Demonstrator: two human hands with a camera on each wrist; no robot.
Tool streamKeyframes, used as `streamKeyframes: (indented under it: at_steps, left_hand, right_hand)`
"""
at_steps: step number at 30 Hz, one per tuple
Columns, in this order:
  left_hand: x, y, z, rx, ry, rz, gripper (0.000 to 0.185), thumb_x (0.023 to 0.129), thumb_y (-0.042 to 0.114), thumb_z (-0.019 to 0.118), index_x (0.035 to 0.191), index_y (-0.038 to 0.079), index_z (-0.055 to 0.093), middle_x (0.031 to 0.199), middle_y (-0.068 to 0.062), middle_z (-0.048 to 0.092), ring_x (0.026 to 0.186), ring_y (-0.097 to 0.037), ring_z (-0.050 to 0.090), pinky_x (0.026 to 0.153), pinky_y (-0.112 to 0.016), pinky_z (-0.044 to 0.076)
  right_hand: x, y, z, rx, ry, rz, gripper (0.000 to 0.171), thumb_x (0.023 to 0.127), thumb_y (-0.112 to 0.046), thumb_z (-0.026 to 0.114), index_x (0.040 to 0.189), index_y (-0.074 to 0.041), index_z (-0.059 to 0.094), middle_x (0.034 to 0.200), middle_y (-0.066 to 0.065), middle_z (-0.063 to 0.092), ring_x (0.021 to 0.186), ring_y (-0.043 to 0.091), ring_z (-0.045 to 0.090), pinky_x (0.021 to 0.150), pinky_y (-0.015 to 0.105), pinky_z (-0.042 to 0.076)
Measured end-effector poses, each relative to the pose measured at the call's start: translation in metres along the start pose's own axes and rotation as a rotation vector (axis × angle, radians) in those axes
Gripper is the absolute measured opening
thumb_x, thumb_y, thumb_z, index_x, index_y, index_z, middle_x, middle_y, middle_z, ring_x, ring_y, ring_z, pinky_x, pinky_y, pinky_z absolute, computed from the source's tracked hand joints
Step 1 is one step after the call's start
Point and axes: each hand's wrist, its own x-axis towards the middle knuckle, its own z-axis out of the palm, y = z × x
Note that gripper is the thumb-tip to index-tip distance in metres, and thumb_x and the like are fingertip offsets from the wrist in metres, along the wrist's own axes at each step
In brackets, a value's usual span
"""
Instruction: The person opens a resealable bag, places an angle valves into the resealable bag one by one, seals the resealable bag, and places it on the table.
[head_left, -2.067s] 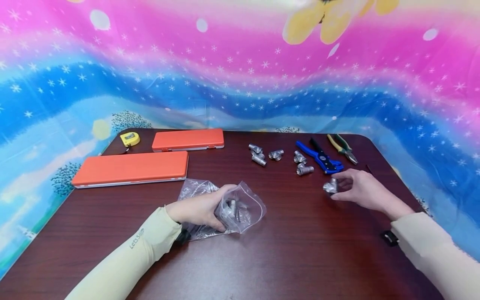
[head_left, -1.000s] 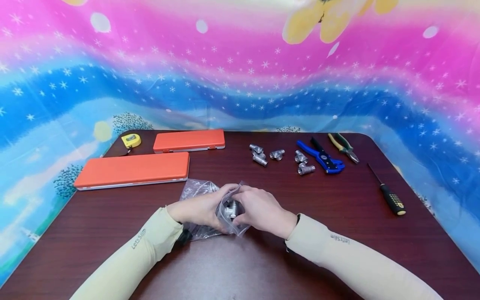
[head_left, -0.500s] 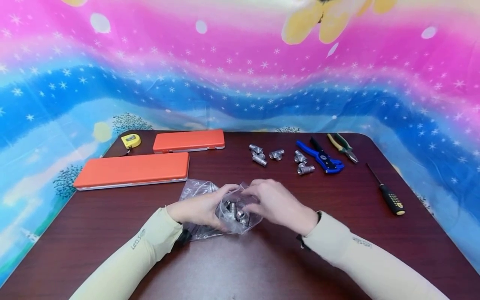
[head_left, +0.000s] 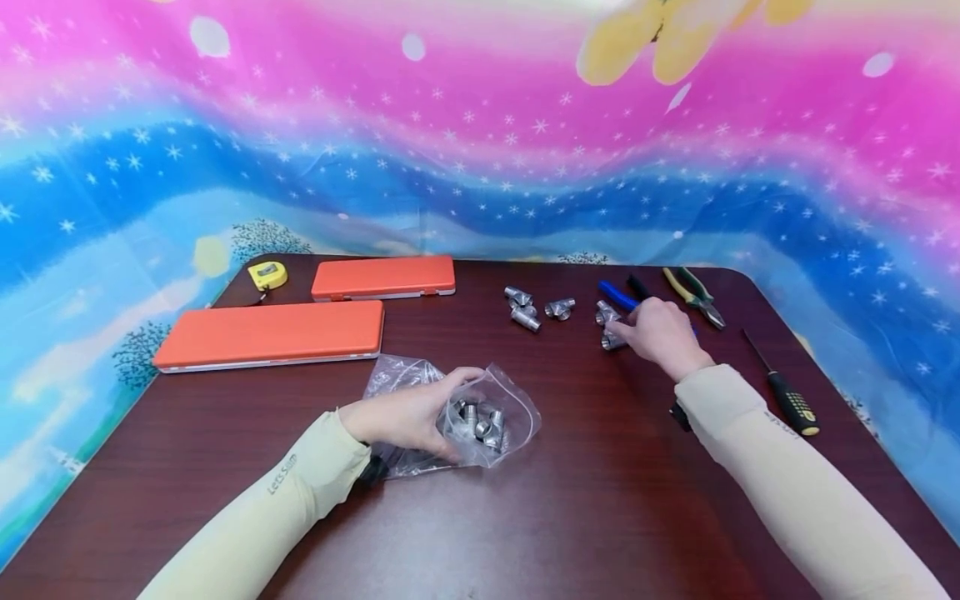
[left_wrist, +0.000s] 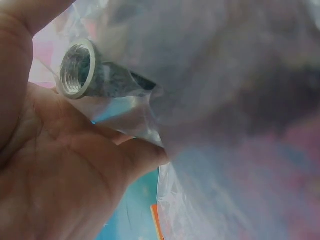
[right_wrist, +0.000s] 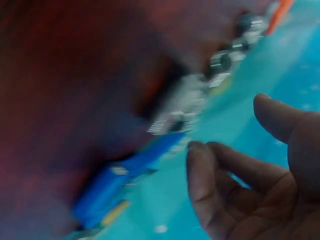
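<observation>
On a dark glossy wooden table (head_left: 585, 500), the left hand (head_left: 401, 417) is gripping a crinkled clear plastic bag (head_left: 495, 417) of threaded silver metal pipe fittings (head_left: 480, 421). Beyond the bag, the right hand (head_left: 656, 332), fingers loosely uncurled, is reaching a loose silver tee fitting (head_left: 611, 342).

- Head view looks forward and down over the whole desk (head_left: 600, 517), from above.
- Left wrist view sits very near the plastic bag (left_wrist: 225, 100), also in the head view.
- Right wrist view, blurred, faces blue-handled pliers (right_wrist: 125, 170), shared with the head view.
</observation>
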Motion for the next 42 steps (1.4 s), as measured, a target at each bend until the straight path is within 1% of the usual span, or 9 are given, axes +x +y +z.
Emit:
streamKeyframes:
  at_steps: [3,10,13,20,25,28,31,38,42]
  left_hand:
    - [0.001,0.001,0.000,0.000,0.001,0.004,0.106,0.073,0.008,0.088,0.153,0.013,0.018,0.143,-0.008,0.051,0.126,-0.016,0.052,0.098,-0.029,0.045]
    - [0.002,0.002,0.001,-0.007,-0.003,0.013,0.106,0.073,0.006,0.088,0.152,0.013,0.018,0.143,-0.009,0.051,0.129,-0.016,0.049,0.100,-0.029,0.044]
    - [0.002,0.002,0.000,-0.012,-0.003,0.029,0.106,0.073,0.005,0.087,0.152,0.011,0.018,0.143,-0.011,0.051,0.130,-0.019,0.049,0.101,-0.031,0.044]
    - [0.003,0.002,0.000,0.009,-0.001,0.025,0.104,0.073,0.007,0.088,0.152,0.011,0.019,0.142,-0.010,0.052,0.126,-0.019,0.052,0.101,-0.032,0.044]
    - [0.001,0.002,0.000,0.012,-0.003,0.009,0.105,0.073,0.008,0.088,0.152,0.012,0.019,0.142,-0.010,0.052,0.124,-0.018,0.053,0.099,-0.032,0.045]
    - [0.000,0.001,0.000,0.006,-0.006,0.004,0.105,0.074,0.008,0.088,0.152,0.012,0.019,0.143,-0.010,0.051,0.123,-0.017,0.053,0.098,-0.031,0.045]
    - [0.000,0.001,0.000,0.005,-0.006,0.003,0.105,0.074,0.009,0.088,0.152,0.013,0.019,0.142,-0.009,0.052,0.123,-0.017,0.053,0.098,-0.031,0.046]
    - [0.000,-0.002,0.000,0.007,-0.009,0.022,0.104,0.074,0.008,0.087,0.152,0.012,0.018,0.142,-0.010,0.052,0.127,-0.019,0.051,0.102,-0.033,0.043]
    - [0.000,-0.003,0.000,0.008,-0.011,0.020,0.105,0.074,0.007,0.087,0.152,0.011,0.018,0.143,-0.010,0.052,0.127,-0.018,0.050,0.102,-0.033,0.043]
  right_hand:
    - [0.003,0.014,0.006,-0.012,-0.034,0.090,0.056,0.093,-0.053,0.063,0.069,-0.002,0.061,0.060,0.008,0.049,0.062,0.027,0.051,0.058,0.038,0.040]
    - [0.009,0.020,0.015,-0.007,-0.056,0.120,0.066,0.089,-0.055,0.066,0.100,0.010,0.062,0.100,0.028,0.058,0.094,0.042,0.054,0.077,0.052,0.047]
    - [0.011,0.021,0.015,0.014,-0.069,0.120,0.066,0.088,-0.054,0.069,0.102,0.010,0.063,0.108,0.031,0.057,0.099,0.044,0.052,0.079,0.054,0.047]
    - [0.010,0.024,0.016,0.064,-0.095,0.123,0.043,0.086,-0.046,0.071,0.072,-0.006,0.066,0.071,0.008,0.059,0.081,0.030,0.054,0.064,0.039,0.044]
    - [0.001,0.027,0.014,0.096,-0.050,0.076,0.039,0.086,-0.042,0.074,0.088,-0.003,0.073,0.081,0.011,0.065,0.081,0.029,0.055,0.064,0.038,0.046]
    - [-0.006,0.026,0.011,0.104,-0.005,0.025,0.048,0.085,-0.040,0.076,0.105,0.002,0.070,0.094,0.017,0.065,0.083,0.029,0.055,0.064,0.038,0.046]
    - [-0.015,0.024,0.007,0.094,0.033,-0.041,0.058,0.085,-0.039,0.076,0.119,0.006,0.064,0.094,0.019,0.064,0.076,0.029,0.056,0.061,0.038,0.045]
    - [-0.049,0.003,-0.004,0.084,0.125,-0.208,0.064,0.082,-0.036,0.080,0.127,0.006,0.062,0.115,0.024,0.064,0.090,0.030,0.059,0.072,0.046,0.051]
    - [-0.071,-0.017,-0.010,0.098,0.144,-0.284,0.061,0.082,-0.033,0.081,0.128,0.003,0.063,0.118,0.021,0.064,0.098,0.033,0.060,0.079,0.049,0.052]
